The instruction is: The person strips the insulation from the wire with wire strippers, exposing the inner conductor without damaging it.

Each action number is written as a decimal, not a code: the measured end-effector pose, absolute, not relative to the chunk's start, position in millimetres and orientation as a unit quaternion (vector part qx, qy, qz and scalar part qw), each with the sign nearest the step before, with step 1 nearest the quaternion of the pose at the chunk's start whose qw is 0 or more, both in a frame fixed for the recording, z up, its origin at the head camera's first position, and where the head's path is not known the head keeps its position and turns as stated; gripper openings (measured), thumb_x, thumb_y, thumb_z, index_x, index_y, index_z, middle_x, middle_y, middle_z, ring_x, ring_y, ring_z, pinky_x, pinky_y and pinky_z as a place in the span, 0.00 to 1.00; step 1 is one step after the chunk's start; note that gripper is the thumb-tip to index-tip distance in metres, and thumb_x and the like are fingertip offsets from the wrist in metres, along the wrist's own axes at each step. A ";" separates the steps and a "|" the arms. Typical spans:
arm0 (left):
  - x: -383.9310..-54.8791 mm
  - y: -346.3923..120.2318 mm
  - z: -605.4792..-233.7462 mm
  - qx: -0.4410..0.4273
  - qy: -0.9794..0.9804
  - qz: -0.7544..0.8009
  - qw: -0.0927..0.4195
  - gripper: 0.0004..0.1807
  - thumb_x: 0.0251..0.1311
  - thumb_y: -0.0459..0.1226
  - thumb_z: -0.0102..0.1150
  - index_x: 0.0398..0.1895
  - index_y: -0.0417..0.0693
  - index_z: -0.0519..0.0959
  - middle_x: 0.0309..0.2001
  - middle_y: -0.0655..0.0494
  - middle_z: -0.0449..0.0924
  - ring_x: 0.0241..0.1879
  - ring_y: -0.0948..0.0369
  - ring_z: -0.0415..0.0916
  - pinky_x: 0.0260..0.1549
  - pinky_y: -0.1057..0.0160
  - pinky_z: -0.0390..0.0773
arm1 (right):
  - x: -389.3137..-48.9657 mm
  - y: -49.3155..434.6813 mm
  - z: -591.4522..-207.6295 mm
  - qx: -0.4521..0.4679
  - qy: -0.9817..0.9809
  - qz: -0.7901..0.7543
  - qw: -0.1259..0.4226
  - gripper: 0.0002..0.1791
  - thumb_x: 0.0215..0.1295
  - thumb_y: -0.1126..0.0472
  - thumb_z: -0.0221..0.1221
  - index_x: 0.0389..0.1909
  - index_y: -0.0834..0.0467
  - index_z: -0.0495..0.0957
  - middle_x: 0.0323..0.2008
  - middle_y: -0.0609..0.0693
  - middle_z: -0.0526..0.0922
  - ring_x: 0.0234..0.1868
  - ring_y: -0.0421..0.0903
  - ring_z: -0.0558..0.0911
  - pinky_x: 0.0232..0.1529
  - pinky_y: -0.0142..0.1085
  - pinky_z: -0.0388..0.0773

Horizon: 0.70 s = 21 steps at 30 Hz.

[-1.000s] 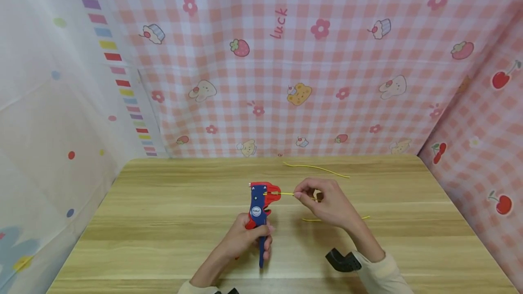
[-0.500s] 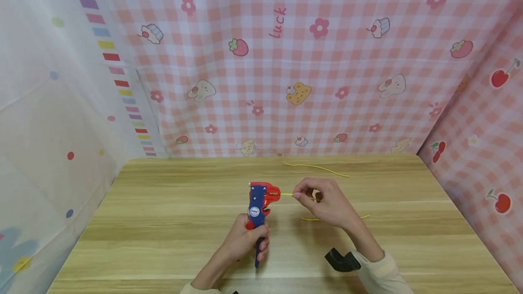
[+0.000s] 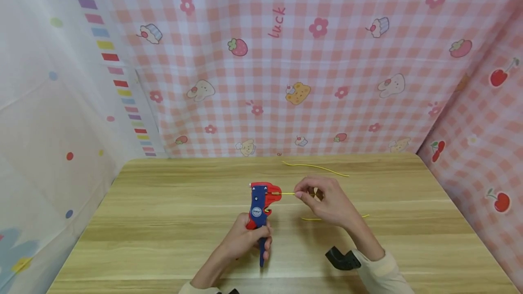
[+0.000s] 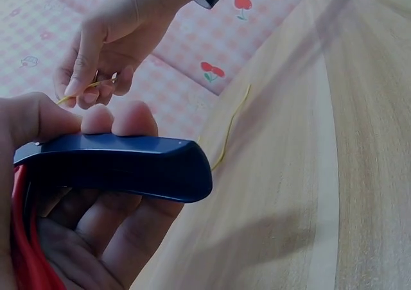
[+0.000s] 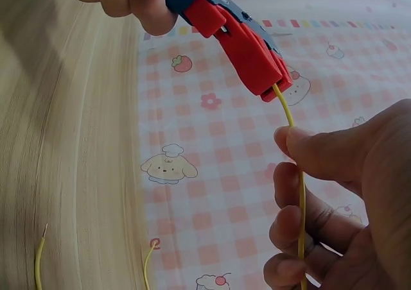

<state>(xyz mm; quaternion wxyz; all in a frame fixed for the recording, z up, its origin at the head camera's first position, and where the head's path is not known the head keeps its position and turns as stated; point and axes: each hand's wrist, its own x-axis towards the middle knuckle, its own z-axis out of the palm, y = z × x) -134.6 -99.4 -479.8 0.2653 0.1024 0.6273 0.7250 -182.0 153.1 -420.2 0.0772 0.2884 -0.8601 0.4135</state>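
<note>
My left hand (image 3: 247, 238) grips the handles of a blue and red wire stripper (image 3: 257, 201), held upright over the table with its red nose toward the right. In the left wrist view, fingers curl round the blue handle (image 4: 122, 165). My right hand (image 3: 327, 201) pinches a yellow wire (image 3: 288, 193) between thumb and forefinger. That wire runs straight into the nose of the stripper, as the right wrist view shows at the red jaws; its far end is hidden inside. The rest of the wire (image 5: 302, 219) trails down along the curled fingers of my right hand.
A second yellow wire (image 3: 316, 166) lies near the back edge of the wooden table (image 3: 163, 221). Another yellow wire (image 3: 310, 219) lies partly under my right forearm; a wire (image 5: 40, 258) in the right wrist view has a bare tip. A checked cloth (image 3: 229, 117) hangs behind.
Half a second ago the stripper's handles were squeezed closer and its nose had closed further; now the handle stands farther out again. My right hand has hardly moved and keeps its pinch on the wire.
</note>
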 end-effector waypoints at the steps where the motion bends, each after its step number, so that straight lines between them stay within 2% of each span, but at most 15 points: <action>1: -134.9 -99.8 -480.0 0.104 0.628 0.724 0.266 0.13 0.70 0.31 0.53 0.44 0.24 0.68 0.21 0.56 0.79 0.18 0.61 0.80 0.24 0.64 0.86 | -182.4 153.1 -420.4 0.292 -0.860 0.411 0.081 0.07 0.68 0.62 0.66 0.34 0.44 0.84 0.29 0.38 0.82 0.27 0.36 0.73 0.25 0.29 0.70; 8: -135.8 -101.3 -480.2 0.111 0.629 0.721 0.270 0.12 0.70 0.32 0.54 0.44 0.27 0.69 0.22 0.56 0.80 0.19 0.60 0.81 0.26 0.63 0.87 | -182.4 154.0 -422.0 0.305 -0.857 0.404 0.102 0.07 0.66 0.62 0.67 0.34 0.44 0.85 0.30 0.36 0.81 0.29 0.35 0.74 0.29 0.34 0.75; 13: -136.1 -101.0 -481.0 0.117 0.632 0.718 0.266 0.11 0.70 0.33 0.56 0.41 0.30 0.70 0.22 0.56 0.80 0.18 0.60 0.81 0.26 0.63 0.87 | -182.3 155.0 -422.5 0.307 -0.858 0.394 0.116 0.08 0.65 0.63 0.68 0.34 0.45 0.85 0.30 0.37 0.81 0.31 0.34 0.74 0.32 0.32 0.75; 21: -132.8 -99.4 -478.6 0.111 0.643 0.714 0.255 0.04 0.69 0.30 0.52 0.36 0.36 0.71 0.20 0.56 0.79 0.16 0.62 0.79 0.23 0.63 0.84 | -182.0 154.8 -420.6 0.308 -0.861 0.387 0.120 0.08 0.65 0.65 0.68 0.34 0.46 0.85 0.30 0.37 0.81 0.31 0.34 0.74 0.30 0.36 0.76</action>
